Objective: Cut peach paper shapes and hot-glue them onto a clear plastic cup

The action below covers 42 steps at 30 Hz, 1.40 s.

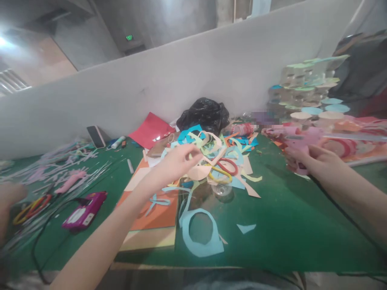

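My right hand (317,161) is wrapped round the grip of a pink hot glue gun (302,139), its nozzle pointing left. A dark cord trails down from under that hand. My left hand (189,157) is over the heap of cut paper scraps (211,145), fingers curled together; what they hold, if anything, I cannot make out. Just below them lies a round peach paper piece (199,172). Beside it are scissors with red and yellow handles (220,174). A small clear plastic piece (222,190) sits under the scissors.
A blurred co-worker's hand (10,195) is at the left, near another pair of scissors (32,209) and a purple device (84,211). Orange paper sheets (163,215) and a blue paper cutout (208,251) lie in front. Behind are a black plastic bag (204,114) and stacked clear bottle pieces (305,88).
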Available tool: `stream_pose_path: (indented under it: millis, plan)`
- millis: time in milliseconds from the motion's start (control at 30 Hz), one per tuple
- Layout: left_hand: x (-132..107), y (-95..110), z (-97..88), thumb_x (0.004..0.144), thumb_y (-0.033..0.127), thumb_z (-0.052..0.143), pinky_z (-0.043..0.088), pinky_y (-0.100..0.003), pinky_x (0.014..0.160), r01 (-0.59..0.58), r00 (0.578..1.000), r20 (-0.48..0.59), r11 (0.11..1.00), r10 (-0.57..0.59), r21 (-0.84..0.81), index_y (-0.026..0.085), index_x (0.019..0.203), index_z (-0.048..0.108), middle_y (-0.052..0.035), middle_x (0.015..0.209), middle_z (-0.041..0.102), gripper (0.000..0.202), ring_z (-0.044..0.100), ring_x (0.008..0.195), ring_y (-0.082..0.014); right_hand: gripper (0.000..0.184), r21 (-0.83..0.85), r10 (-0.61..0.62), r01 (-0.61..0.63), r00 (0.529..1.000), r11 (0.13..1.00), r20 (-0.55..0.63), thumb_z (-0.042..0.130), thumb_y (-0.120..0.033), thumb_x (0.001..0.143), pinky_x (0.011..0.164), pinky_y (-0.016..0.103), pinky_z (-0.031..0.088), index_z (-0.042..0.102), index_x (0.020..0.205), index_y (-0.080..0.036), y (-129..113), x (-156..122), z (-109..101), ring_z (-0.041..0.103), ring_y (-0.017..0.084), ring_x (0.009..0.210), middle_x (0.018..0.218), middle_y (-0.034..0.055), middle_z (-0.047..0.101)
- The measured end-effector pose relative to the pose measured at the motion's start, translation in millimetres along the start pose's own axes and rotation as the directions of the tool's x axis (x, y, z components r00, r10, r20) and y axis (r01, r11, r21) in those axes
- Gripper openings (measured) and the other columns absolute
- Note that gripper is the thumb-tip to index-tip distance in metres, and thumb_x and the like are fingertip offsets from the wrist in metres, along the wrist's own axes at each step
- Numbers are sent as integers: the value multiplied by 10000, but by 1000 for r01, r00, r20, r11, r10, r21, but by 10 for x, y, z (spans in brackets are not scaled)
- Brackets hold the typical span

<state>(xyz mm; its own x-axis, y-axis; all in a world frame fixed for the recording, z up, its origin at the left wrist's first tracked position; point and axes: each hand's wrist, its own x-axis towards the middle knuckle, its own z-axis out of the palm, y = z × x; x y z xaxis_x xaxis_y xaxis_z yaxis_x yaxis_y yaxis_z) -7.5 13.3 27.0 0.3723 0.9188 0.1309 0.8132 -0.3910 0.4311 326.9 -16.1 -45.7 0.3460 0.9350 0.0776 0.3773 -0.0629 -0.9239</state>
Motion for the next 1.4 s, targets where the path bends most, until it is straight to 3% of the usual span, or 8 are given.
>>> stream_pose_path:
  millis: [133,200,333,433,567,800,1167,1400]
  plan:
    - [-308,127,182,812,585,595,453,-310,851,-75,963,251,992,97,-97,353,1348,490,-43,1332,544,593,562,1119,-239,507,-185,67,-48,993,982,97,588,-754,596,573,322,459,618,559,-250,-149,-307,-39,552,200,595,606,53,631]
    - [-372,113,314,789,596,627,461,-318,843,-94,948,291,987,128,-129,383,1417,397,-51,1364,503,702,562,1121,-243,537,-226,103,-69,985,972,142,533,-813,530,562,370,487,632,501,-286,-196,-443,-48,560,233,567,559,68,618]
    - [-359,60,565,814,530,643,457,-339,890,-155,937,279,966,210,-206,333,1363,455,-62,1242,554,614,558,1094,-233,609,-371,128,-25,958,928,257,404,-882,520,587,458,511,461,295,-320,-123,-649,-35,516,258,486,438,77,521]
    - [-324,50,672,861,503,601,452,-345,902,-169,940,252,956,229,-240,297,1287,515,-61,1180,586,481,558,1078,-223,604,-385,185,-55,933,921,309,408,-871,547,596,482,522,420,284,-327,10,-764,-4,517,272,462,405,71,503]
    - [-319,51,723,885,485,578,440,-354,933,-163,947,226,949,227,-268,268,1258,528,-73,1206,590,434,555,1108,-228,578,-384,199,-51,913,922,356,450,-842,551,548,473,511,429,281,-332,160,-861,37,522,274,430,379,60,502]
    - [-351,62,736,821,558,628,455,-352,875,-120,956,226,950,189,-287,270,1277,497,-77,1176,590,555,580,1055,-246,531,-418,166,-23,936,908,310,487,-788,530,493,456,464,407,254,-342,348,-866,4,478,266,377,331,53,455]
    - [-354,60,804,854,549,590,441,-357,962,-72,950,261,932,173,-354,282,1316,514,-91,1268,565,539,553,1136,-238,535,-395,161,-22,933,918,321,486,-814,523,500,468,479,423,250,-359,330,-917,72,490,270,381,334,44,464]
    - [-344,9,865,841,573,601,435,-358,989,-74,956,239,927,171,-368,272,1330,517,-89,1265,559,580,557,1130,-235,561,-372,186,-31,902,928,389,438,-826,548,499,469,503,383,275,-338,144,-916,140,505,271,387,349,51,484]
